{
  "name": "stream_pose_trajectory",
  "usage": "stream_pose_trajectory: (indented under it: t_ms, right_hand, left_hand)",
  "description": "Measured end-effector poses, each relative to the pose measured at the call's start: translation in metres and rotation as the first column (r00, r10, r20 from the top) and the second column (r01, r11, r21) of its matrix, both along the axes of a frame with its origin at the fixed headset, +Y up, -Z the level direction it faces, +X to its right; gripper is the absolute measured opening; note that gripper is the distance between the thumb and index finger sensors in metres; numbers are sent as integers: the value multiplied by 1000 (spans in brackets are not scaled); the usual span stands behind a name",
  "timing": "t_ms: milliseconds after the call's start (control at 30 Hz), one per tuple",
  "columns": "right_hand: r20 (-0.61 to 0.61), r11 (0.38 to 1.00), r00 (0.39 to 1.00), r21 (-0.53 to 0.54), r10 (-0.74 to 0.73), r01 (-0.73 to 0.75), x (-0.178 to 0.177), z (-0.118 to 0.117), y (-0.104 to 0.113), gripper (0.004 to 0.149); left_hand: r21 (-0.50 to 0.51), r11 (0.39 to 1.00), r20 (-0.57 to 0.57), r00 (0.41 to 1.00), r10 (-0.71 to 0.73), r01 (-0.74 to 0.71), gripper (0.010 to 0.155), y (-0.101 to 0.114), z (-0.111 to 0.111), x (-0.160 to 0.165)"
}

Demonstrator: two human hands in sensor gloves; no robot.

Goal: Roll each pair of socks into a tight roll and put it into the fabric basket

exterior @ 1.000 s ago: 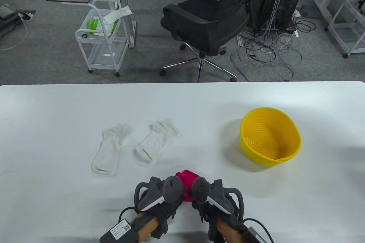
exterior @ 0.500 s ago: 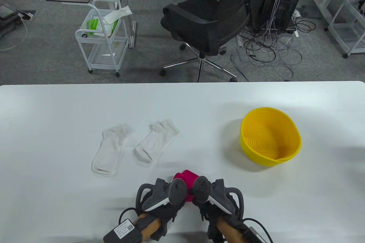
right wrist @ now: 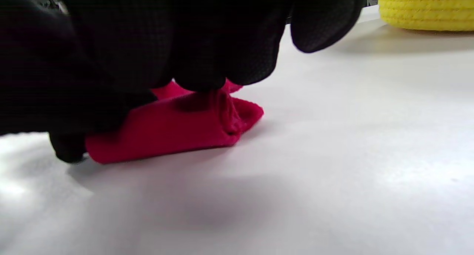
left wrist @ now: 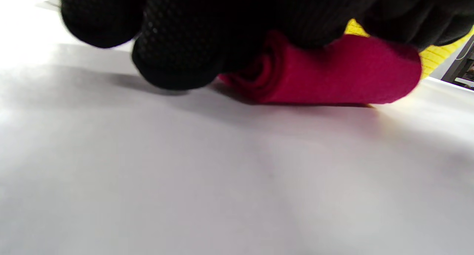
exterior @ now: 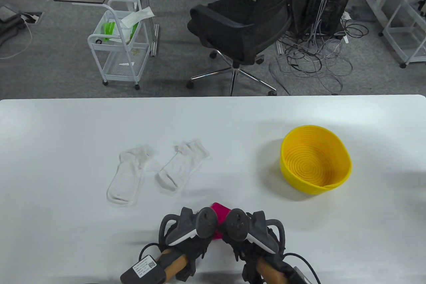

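Grip: left hand [exterior: 186,230] and right hand [exterior: 253,232] curl around the pink sock roll [right wrist: 177,127].
Advice: press evenly against the tabletop [exterior: 66,137], keeping it tight.

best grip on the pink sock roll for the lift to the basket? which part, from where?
Grip the pink sock roll across its middle, from above, thumb on the near side and fingers on the far side. It lies on its side on the table with the spiral ends facing left and right, so squeezing across the layers should keep it wound. The right hand is nearer the yellow basket.

Both hands have drawn the pink sock roll [exterior: 220,210] nearer the person.
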State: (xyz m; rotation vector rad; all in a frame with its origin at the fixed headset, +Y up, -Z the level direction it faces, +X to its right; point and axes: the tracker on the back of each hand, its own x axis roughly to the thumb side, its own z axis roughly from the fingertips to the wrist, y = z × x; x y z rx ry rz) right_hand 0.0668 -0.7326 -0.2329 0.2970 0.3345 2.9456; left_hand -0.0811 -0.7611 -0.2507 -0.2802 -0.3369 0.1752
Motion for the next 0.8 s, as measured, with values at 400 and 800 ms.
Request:
stream_pose_trajectory:
  t_ms: [400,800]
  right_hand:
    - [49,995,997,-79,58,-54,0,-5,-16,51]
    - [88,995,992,-64,87,-82,-1,-6,-24,51]
  left_hand:
    - [47,998,-20,999,33,-32,49,9,2,-5]
    - [48,998,-23,999,-33,34,53,10,3,-4]
